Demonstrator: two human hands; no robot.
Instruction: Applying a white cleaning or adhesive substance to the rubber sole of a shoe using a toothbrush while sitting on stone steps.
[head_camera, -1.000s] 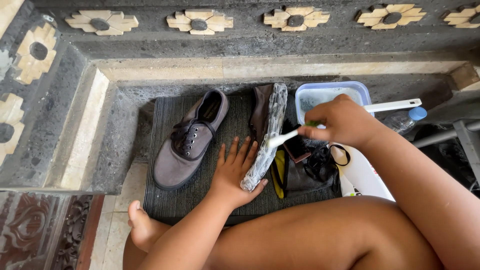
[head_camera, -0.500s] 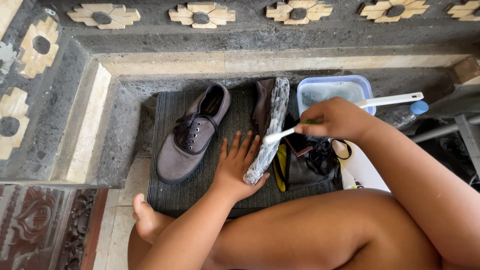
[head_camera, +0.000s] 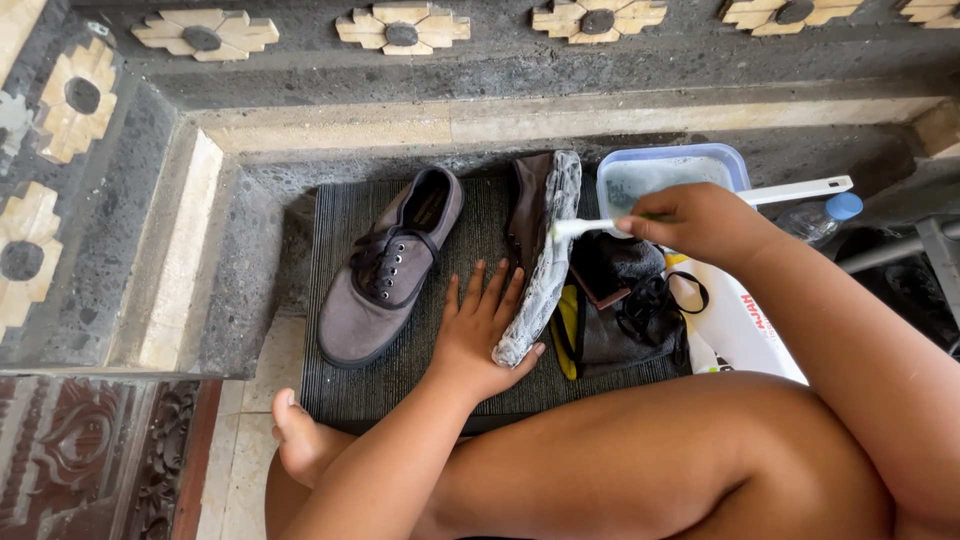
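A grey-brown shoe (head_camera: 540, 255) lies on its side on a dark ribbed mat (head_camera: 345, 300), its pale soapy sole turned towards me. My left hand (head_camera: 480, 330) rests flat on the mat with fingers spread and props the shoe's toe end. My right hand (head_camera: 700, 220) holds a white toothbrush (head_camera: 585, 228), its head touching the sole near the heel. The second shoe (head_camera: 390, 265), laced and upright, sits on the mat to the left.
A blue-rimmed plastic tub (head_camera: 665, 175) of soapy water stands behind the shoes, with a white long-handled brush (head_camera: 800, 190) across it. A plastic bottle (head_camera: 825, 215), a dark bundle with laces (head_camera: 625, 300) and a white bag (head_camera: 740, 330) lie at right. My bare legs and foot (head_camera: 300, 445) are in front.
My right hand with the toothbrush has shifted slightly up towards the shoe's heel end. My left hand stays in place against the shoe.
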